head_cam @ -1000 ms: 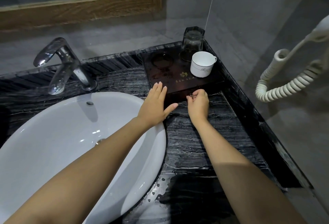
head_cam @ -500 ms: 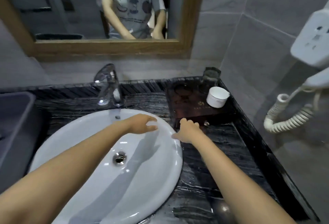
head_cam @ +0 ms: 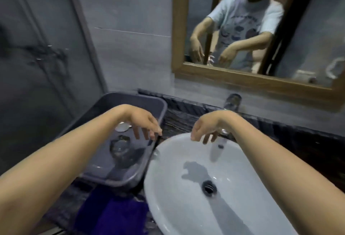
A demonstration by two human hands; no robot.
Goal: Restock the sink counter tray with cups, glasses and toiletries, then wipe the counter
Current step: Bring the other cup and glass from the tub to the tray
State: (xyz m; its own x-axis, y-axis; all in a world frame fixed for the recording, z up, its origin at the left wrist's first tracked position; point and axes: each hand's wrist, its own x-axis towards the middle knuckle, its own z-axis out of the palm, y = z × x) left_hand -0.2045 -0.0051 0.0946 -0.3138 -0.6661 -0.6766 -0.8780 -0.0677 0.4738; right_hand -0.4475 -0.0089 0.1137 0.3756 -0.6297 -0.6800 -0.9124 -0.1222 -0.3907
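Head camera, sink counter: at the bottom edge of the frame a deep-blue cloth (head_cam: 112,214) lies on the dark marbled surface (head_cam: 298,141), apparently kept for the wipe that closes the job. Right of it the white basin (head_cam: 177,206) fills the lower centre. Above the cloth sits a grey tub (head_cam: 134,97), the likely supply carrier. A clear glass (head_cam: 120,146) rests on its floor at centre left, with a small pale round item (head_cam: 122,127) just beyond it, too blurred to name. The person's left hand (head_cam: 143,124) hovers over the tub's right rim, fingers (head_cam: 136,133) loosely spread and drooping, gripping nothing, and seems placed to dip in for the glass. The right hand (head_cam: 207,128) hangs over the basin's far rim, fingers slack and apart, likewise empty. Behind it stands the chrome tap (head_cam: 233,101). The wood-framed mirror (head_cam: 242,77) at upper right reflects the person. The counter tray lies outside the frame, so restocking looks unfinished.
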